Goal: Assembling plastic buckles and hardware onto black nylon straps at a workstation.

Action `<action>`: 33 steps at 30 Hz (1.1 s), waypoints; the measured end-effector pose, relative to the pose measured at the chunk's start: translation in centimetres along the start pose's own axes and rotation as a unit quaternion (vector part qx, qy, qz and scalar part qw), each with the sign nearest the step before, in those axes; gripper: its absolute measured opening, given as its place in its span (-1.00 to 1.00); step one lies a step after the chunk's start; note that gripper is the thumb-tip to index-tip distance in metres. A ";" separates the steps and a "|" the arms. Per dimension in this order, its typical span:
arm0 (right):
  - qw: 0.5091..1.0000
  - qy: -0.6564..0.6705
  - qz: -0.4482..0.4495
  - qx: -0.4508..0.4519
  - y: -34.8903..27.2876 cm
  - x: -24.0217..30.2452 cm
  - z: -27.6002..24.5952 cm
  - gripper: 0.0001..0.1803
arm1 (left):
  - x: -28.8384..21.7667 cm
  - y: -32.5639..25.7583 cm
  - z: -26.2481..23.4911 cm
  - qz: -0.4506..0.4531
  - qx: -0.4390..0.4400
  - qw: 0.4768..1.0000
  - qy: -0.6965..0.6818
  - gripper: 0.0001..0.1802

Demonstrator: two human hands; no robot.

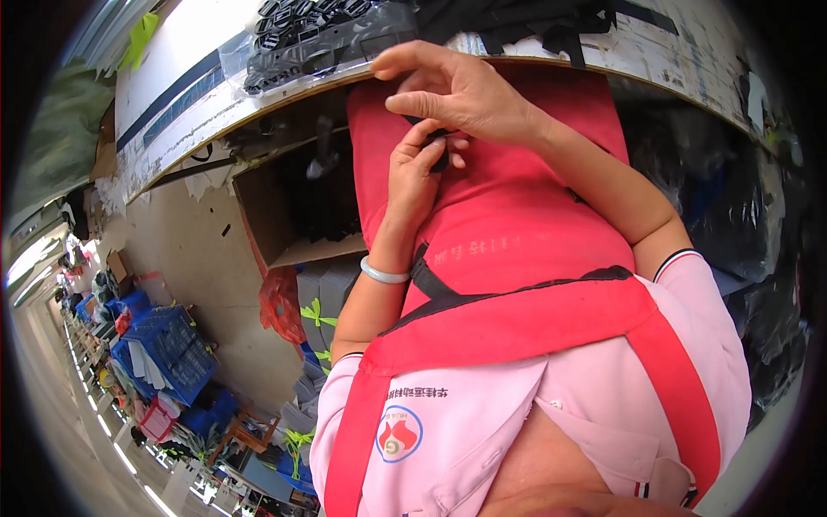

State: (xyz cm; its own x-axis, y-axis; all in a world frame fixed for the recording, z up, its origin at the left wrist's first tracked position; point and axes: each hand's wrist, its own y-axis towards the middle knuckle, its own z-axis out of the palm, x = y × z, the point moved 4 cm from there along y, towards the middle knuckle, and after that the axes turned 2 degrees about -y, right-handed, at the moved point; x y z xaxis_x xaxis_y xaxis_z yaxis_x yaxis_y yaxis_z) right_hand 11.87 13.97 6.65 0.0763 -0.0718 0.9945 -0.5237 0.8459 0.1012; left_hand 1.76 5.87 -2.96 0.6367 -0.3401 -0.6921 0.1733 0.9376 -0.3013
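My left hand [416, 175], with a pale bangle [384, 270] on its wrist, is closed in a pinch over the red apron [508, 207]. Between its thumb and fingers sits a small black piece [441, 162], mostly covered, perhaps webbing or a plastic part; its kind cannot be made out. Just above and partly over it, my right hand [474, 96] has its fingers stretched out and curved, thumb apart from the index finger. Nothing shows in its grasp. Beyond both hands, many black plastic buckles [297, 34] lie piled on clear plastic at the table's edge.
A worn white worktable [185, 112] runs across the far side, with black fabric strips [551, 26] on it. Under it stands an open cardboard box [258, 215]. A red plastic bag [282, 303] and blue crates [172, 353] are on the left; dark plastic bags [741, 207] on the right.
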 end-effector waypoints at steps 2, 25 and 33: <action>0.990 -0.131 0.045 -0.021 -0.5 -1.6 -1.3 -0.59 | 0.2 -0.3 0.0 -0.004 0.039 0.998 0.050 -0.77; 0.943 0.109 0.312 0.036 -5.8 -5.2 -2.5 -0.82 | -0.1 0.4 -0.2 0.035 -0.005 0.983 0.181 -0.68; 0.916 0.202 0.346 -0.001 -6.4 -6.2 -2.2 -0.83 | -1.3 0.0 0.4 0.106 -0.084 0.969 0.205 -0.69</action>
State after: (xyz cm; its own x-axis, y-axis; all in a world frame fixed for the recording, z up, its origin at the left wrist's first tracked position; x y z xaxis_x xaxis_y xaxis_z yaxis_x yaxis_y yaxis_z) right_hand 16.58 10.20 -0.25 0.0346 0.6828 0.7298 -0.5635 0.6164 -0.5500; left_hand 1.21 6.32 -1.80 0.2874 -0.1729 -0.9421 -0.0752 0.9765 -0.2022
